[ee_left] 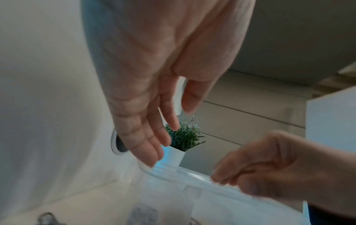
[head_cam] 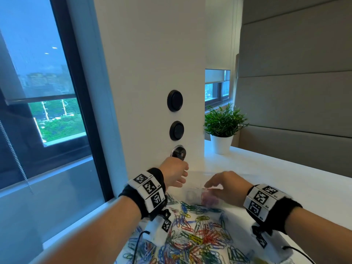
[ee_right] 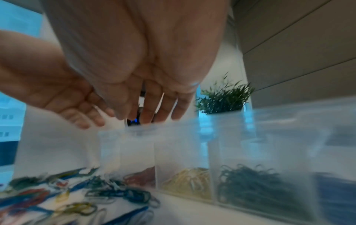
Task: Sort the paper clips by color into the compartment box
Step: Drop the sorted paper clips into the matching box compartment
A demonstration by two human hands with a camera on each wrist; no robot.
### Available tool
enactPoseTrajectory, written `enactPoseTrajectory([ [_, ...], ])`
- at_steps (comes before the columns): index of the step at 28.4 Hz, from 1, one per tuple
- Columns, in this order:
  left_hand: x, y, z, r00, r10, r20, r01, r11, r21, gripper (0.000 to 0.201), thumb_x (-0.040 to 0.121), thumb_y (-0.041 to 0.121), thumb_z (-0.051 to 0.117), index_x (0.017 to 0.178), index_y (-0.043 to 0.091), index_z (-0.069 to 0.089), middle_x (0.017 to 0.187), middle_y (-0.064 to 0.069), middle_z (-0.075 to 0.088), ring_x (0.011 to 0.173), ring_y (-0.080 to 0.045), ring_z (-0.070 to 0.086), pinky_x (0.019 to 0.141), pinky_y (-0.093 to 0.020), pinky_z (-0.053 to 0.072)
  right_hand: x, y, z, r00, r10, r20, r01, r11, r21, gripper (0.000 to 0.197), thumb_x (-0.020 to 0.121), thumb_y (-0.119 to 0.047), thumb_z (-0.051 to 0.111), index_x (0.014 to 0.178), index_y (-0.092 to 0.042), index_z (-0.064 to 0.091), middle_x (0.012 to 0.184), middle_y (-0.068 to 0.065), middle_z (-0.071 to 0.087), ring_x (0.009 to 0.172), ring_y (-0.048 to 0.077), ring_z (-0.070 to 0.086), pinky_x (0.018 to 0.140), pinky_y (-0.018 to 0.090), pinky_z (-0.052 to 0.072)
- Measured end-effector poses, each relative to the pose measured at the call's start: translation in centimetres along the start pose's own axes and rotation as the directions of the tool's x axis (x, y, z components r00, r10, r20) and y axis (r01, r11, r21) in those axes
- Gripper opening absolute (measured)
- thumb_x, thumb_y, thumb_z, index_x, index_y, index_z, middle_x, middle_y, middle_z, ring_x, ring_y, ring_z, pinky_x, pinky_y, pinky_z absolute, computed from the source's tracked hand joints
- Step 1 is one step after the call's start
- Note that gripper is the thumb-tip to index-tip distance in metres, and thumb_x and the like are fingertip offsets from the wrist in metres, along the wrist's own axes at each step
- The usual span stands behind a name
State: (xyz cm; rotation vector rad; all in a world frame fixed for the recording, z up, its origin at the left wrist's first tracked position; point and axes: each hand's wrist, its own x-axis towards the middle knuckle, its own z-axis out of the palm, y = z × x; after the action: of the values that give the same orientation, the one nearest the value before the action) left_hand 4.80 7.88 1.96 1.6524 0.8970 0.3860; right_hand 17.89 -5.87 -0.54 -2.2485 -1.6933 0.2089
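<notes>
**Both hands up over the box, big pile still waiting**

The person's left hand (ee_left: 154, 97) hangs over the far-left end of the clear plastic compartment box (ee_right: 240, 146), fingers (ee_left: 152, 149) straight, slightly spread and pointing down, holding nothing that shows. The right hand (head_cam: 226, 187) hovers over the box too, just right of the left one. Its fingers (ee_right: 163, 109) point down side by side above the rim; the shots are blurry, so whether a clip sits between the fingertips can't be told.

The box stands on the white surface (head_cam: 285, 172), and through its near wall there are reddish, yellow, dark green and blue clips, each colour in its own compartment. The loose heap of mixed coloured paper clips (head_cam: 190, 235) lies on the surface right in front of the box, nearer the person, and it looks like most of the job is left.

My guess is this is a drop-off or the turn back to the pile. To do it well: let go low, directly over the matching compartment, so nothing bounces next door. Clips hook together, so shake off stragglers before carrying. One colour at a time probably saves trips.
</notes>
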Motion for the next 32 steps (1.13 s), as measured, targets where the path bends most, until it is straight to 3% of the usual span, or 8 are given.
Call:
enactPoseTrajectory([
  [2,-1.2,-0.6,-0.6,0.994,0.088,0.066,-0.102,0.959,0.266,0.02,0.098,0.014,0.05,0.113,0.006,0.059,0.097,-0.01,0.058,0.075,-0.023,0.056,0.064,-0.029,0.051,-1.7,0.6,-0.9,0.997,0.033,-0.069,-0.035,0.999,-0.024,0.029,0.095,-0.024,0.06,0.123,-0.024,0.066,0.126,-0.007,0.063,0.114,0.009,0.057,0.097,0.018,0.04],
  [5,-2.4,-2.0,-0.5,0.985,0.109,0.137,-0.175,0.664,0.727,0.031,0.094,0.018,0.057,0.125,0.019,0.059,0.118,-0.009,0.058,0.096,-0.025,0.06,0.079,-0.029,0.049,-3.9,1.8,-0.9,0.991,0.135,0.001,-0.133,0.978,-0.16,0.044,0.093,-0.027,0.062,0.136,-0.026,0.055,0.136,-0.007,0.055,0.126,0.013,0.05,0.105,0.024,0.038],
  [7,-2.7,-2.6,0.0,0.982,0.137,0.13,-0.186,0.561,0.807,0.033,0.091,0.017,0.061,0.124,0.02,0.061,0.121,-0.005,0.059,0.105,-0.021,0.059,0.084,-0.026,0.047,-4.5,2.4,-0.1,0.98,0.195,0.028,-0.183,0.954,-0.235,0.05,0.091,-0.025,0.063,0.139,-0.026,0.051,0.137,-0.005,0.055,0.126,0.016,0.05,0.106,0.029,0.04],
  [11,-2.4,-2.8,0.4,0.976,0.213,0.046,-0.175,0.641,0.748,0.007,0.081,0.011,0.074,0.087,0.013,0.077,0.091,-0.001,0.073,0.084,-0.013,0.066,0.073,-0.02,0.051,-4.4,2.8,0.5,0.978,0.201,-0.051,-0.207,0.941,-0.268,0.028,0.09,-0.008,0.056,0.11,-0.022,0.07,0.112,0.002,0.067,0.099,0.022,0.062,0.079,0.023,0.044],
  [14,-2.5,-2.8,0.4,0.974,0.225,0.041,-0.176,0.625,0.761,0.006,0.078,0.009,0.076,0.079,0.013,0.08,0.08,0.003,0.074,0.077,-0.009,0.067,0.074,-0.019,0.055,-4.3,2.6,0.3,0.982,0.185,-0.023,-0.182,0.921,-0.343,0.027,0.089,-0.007,0.056,0.106,-0.022,0.072,0.098,0.001,0.064,0.084,0.021,0.056,0.072,0.021,0.037],
  [19,-2.8,-3.6,-0.3,0.971,0.204,0.125,-0.224,0.59,0.776,0.017,0.081,0.008,0.075,0.096,0.016,0.079,0.101,-0.002,0.074,0.078,-0.009,0.063,0.073,-0.017,0.051,-4.6,2.2,0.3,0.985,0.16,0.061,-0.118,0.892,-0.436,0.031,0.086,0.0,0.051,0.066,-0.023,0.051,0.069,-0.006,0.041,0.073,0.023,0.045,0.054,0.02,0.03],
  [23,-3.3,-4.0,-0.7,0.969,0.127,0.212,-0.248,0.519,0.818,0.032,0.085,0.003,0.068,0.112,0.019,0.075,0.122,-0.005,0.067,0.102,-0.018,0.064,0.088,-0.026,0.053,-4.9,2.2,0.7,0.982,0.154,0.107,-0.089,0.884,-0.458,0.034,0.084,0.003,0.048,0.059,-0.02,0.043,0.063,-0.005,0.036,0.07,0.024,0.043,0.057,0.023,0.033],
  [32,-3.3,-4.2,-0.5,0.966,0.098,0.239,-0.256,0.485,0.836,0.037,0.087,-0.003,0.065,0.117,0.017,0.072,0.125,-0.009,0.066,0.106,-0.021,0.064,0.089,-0.025,0.052,-4.8,2.5,0.9,0.979,0.159,0.129,-0.084,0.887,-0.455,0.039,0.081,0.002,0.052,0.055,-0.021,0.035,0.061,-0.007,0.035,0.066,0.021,0.042,0.052,0.021,0.031],
])
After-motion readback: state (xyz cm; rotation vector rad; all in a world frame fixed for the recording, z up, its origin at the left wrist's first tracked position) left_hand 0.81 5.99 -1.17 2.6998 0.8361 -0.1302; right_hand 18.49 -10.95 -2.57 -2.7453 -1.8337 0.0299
